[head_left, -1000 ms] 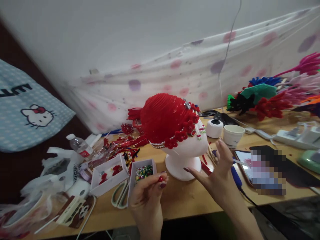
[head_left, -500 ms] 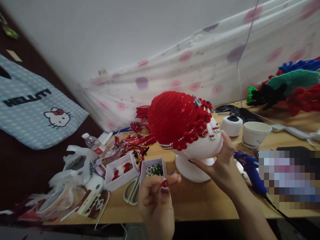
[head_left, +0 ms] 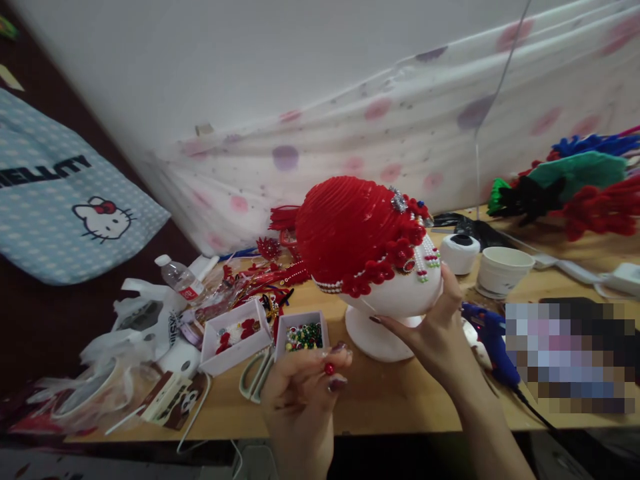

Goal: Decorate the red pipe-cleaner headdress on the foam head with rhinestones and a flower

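A white mannequin head point(head_left: 400, 299) on a round base wears a red ridged cap point(head_left: 345, 237), trimmed with red flowers point(head_left: 379, 274), strings of pearls and a silver ornament point(head_left: 399, 200). My right hand point(head_left: 437, 327) grips the head's lower right side, thumb beneath and fingers behind it. In front of the base, my left hand point(head_left: 305, 387) pinches a small red bead point(head_left: 329, 368) between thumb and fingertips. Just behind that hand stands a white box of mixed beads point(head_left: 326, 327). Scissors point(head_left: 256, 377) lie beside it, partly covered by the hand.
Another white box point(head_left: 206, 363) holds red pieces and pearls. Plastic bags point(head_left: 100, 393) and a bottle point(head_left: 181, 277) crowd the left. To the right are a thread spool point(head_left: 460, 255), a white cup point(head_left: 504, 273) and a blue glue gun point(head_left: 493, 337) with a trailing cord.
My left fingers have shifted, and the red bead between them shows more fully. My right hand still grips the head. The whole view has swung slightly.
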A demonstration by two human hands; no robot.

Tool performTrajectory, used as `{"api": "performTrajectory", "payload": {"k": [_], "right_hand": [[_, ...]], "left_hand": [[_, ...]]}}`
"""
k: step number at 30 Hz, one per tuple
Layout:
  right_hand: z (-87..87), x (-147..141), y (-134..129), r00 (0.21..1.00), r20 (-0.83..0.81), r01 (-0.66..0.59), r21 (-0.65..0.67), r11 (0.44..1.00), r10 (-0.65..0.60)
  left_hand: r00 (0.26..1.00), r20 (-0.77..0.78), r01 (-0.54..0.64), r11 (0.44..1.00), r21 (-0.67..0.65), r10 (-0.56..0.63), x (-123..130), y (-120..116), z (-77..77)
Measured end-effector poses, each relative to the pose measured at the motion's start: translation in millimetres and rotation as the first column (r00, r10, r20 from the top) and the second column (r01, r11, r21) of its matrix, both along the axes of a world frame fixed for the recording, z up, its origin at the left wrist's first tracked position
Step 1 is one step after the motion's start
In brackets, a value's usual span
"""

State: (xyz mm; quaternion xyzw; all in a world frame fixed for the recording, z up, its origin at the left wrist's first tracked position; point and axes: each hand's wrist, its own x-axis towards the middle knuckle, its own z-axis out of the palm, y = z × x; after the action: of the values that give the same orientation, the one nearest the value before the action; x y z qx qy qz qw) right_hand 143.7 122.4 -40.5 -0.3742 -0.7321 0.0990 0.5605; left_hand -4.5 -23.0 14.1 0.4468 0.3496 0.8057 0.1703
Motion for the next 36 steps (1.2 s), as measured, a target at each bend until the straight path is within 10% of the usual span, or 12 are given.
{"api": "performTrajectory", "payload": {"k": [11, 18, 36], "right_hand": [[1.8, 1, -3, 0.999, -0.046, -0.007, -0.033, 0.999, 0.005], [-1.0, 1, -4, 0.996, -0.094, -0.019, -0.101, 0.995, 0.010], [0.4, -2, -7, 0.992, -0.122, 0.004, -0.145, 0.989, -0.022]], "left_hand": [[0.937, -0.239, -0.239, 0.967, 0.089, 0.253, -5, 20, 6.9], [0.769, -0.479, -0.392, 0.904, 0.170, 0.424, -11, 41, 4.4], [0.726, -0.445, -0.500, 0.847, 0.181, 0.524, 1, 65, 4.4]]}}
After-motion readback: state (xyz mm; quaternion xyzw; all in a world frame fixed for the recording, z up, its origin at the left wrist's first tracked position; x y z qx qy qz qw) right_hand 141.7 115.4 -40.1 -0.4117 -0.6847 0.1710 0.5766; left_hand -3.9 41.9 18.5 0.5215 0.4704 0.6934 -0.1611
